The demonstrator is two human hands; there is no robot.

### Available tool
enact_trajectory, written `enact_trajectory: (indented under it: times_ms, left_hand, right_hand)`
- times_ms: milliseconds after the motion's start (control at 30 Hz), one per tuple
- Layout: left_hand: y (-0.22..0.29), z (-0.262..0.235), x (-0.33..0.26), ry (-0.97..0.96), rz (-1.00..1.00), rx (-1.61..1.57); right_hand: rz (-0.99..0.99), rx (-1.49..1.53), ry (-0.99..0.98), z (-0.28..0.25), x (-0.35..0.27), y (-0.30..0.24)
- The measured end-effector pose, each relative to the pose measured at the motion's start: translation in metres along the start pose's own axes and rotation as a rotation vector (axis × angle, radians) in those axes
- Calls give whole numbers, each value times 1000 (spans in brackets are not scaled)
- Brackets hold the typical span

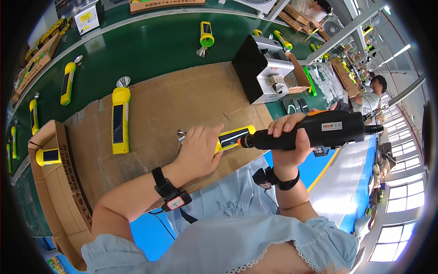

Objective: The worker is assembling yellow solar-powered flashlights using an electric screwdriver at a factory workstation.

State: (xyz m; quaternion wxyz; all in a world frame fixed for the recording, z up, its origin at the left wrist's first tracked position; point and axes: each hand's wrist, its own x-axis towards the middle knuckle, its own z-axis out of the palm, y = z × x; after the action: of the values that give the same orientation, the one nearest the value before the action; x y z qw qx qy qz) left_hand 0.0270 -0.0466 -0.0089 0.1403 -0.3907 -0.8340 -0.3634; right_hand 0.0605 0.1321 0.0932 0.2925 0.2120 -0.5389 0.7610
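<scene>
My left hand [196, 147] grips the head end of a yellow flashlight [248, 129] with a dark solar panel, lying on the cardboard sheet near its front edge. The fingers cover much of that end; a shiny reflector cup [181, 136] shows beside them. Wrapped in my right hand [290, 157] is a black electric screwdriver [326, 129], held level. Its orange-ringed tip meets or nearly meets the flashlight's side; the exact contact is too small to tell. Left of my hands lies another yellow flashlight [120, 123], its reflector [123, 82] sticking out at the top.
An open carton [68, 223] holding a flashlight [48, 156] stands at the left. A black-and-white machine [262, 68] stands at the back right, near a phone-like dark device [295, 106]. More flashlights [68, 83] lie along the green bench [150, 41]. A co-worker [372, 98] sits farther right.
</scene>
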Motion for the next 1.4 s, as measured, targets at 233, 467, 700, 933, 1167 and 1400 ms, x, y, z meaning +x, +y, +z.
enact_trajectory:
  times_ms: [233, 467, 700, 933, 1167, 1400]
  left_hand:
    - [-2, 3, -1, 31, 6, -28]
    - [-1, 3, -2, 35, 14, -37]
    - [-2, 4, -3, 23, -10, -55]
    - [2, 2, -1, -26, -40, -65]
    - [6, -2, 0, -29, -49, -50]
    - [6, -3, 0, -97, -7, -75]
  right_hand:
    - [73, 33, -92, 12, -13, 8]
    - [131, 61, -69, 8, -17, 16]
    - [67, -82, -267, 15, -21, 27]
    - [67, -84, -263, 14, -19, 29]
    - [136, -139, -240, 14, -15, 18]
    - [-199, -305, 260, -58, 72, -1]
